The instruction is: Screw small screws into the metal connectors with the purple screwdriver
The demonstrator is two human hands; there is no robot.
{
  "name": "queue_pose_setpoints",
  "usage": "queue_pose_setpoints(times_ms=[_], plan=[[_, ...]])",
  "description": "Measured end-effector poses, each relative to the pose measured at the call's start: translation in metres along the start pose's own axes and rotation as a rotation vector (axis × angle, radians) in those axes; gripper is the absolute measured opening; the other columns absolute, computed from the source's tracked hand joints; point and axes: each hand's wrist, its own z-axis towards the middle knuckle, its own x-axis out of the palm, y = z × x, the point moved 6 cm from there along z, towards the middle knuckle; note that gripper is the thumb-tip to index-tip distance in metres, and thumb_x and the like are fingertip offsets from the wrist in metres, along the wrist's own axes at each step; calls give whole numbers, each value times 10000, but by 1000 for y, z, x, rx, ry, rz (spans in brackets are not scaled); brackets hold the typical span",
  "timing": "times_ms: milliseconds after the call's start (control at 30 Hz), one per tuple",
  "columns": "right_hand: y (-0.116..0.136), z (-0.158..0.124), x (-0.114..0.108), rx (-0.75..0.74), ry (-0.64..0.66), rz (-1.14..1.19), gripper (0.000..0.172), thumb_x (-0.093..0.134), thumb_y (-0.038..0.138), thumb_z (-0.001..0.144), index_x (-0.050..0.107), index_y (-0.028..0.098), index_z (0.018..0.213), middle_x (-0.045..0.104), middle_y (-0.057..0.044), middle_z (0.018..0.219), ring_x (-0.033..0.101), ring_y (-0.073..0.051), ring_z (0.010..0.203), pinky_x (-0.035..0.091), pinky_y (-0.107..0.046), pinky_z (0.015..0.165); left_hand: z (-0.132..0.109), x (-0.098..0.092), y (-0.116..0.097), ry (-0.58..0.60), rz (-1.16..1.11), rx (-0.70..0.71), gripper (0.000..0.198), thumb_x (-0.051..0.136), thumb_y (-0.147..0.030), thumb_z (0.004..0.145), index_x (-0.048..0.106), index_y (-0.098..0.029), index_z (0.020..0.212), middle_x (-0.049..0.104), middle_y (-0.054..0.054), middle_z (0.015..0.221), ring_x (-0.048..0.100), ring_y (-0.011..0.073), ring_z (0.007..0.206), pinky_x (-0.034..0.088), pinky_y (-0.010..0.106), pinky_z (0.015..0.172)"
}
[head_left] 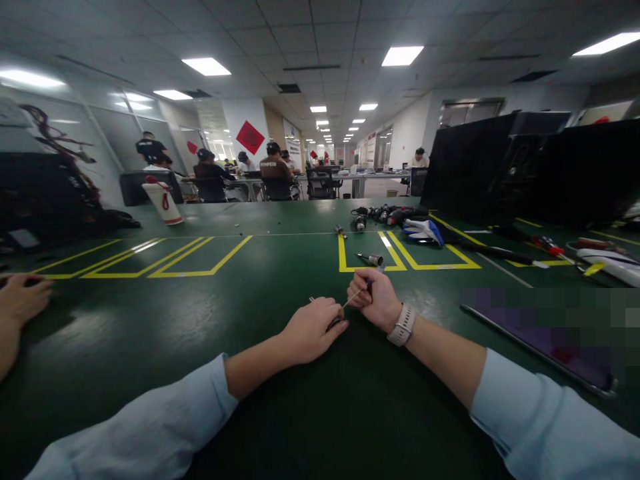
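My left hand (314, 330) is closed, thumb and fingers pinched around a small dark part with a metal end that is mostly hidden. Close beside it, my right hand (376, 298), with a watch on its wrist, is curled around what looks like a slim screwdriver (353, 297). Its thin shaft slants down to the left hand, where the tip is hidden. Just beyond the right hand, a metal cylindrical connector piece (371, 259) lies inside a yellow-taped box. A smaller metal part (341, 231) lies at that box's far left corner.
Dark connectors (383, 215) and a blue-white glove (423, 231) lie farther back. At right are a phone-like dark slab (540, 347), a red-handled screwdriver (549, 246) and black monitors (480, 167). A white cup (163, 202) stands left. Another person's hand (23, 297) rests at the left edge.
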Motion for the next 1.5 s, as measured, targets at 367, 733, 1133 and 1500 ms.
queue_pose_setpoints(times_ms=[367,733,1133,1500], plan=[[8,-29,-6,45,13,57,374,436,243,750,300,189,407,204,56,318,144,-81,348,131,-242,395,-22,-1,-56,134,196,189,195,389,-315,864,528,-191,807,535,53,836,476,175,732,380,294,574],[17,-51,-10,37,-42,53,358,439,250,771,336,187,433,201,56,345,149,-88,379,153,-245,414,-25,-4,-69,51,353,328,239,453,-389,822,552,-172,805,552,80,828,478,194,721,364,328,573],[22,-61,3,46,110,-216,368,457,284,790,380,190,442,244,62,357,228,-84,382,196,-250,427,-20,-16,-19,49,-148,-82,288,299,-314,874,549,-183,816,549,37,803,495,168,745,404,304,681],[5,-73,22,69,315,-673,349,501,348,800,465,175,499,386,55,463,322,-61,387,199,-222,382,-17,-12,-2,106,-421,-157,206,356,-208,774,539,-187,866,568,40,876,515,182,819,422,299,708]])
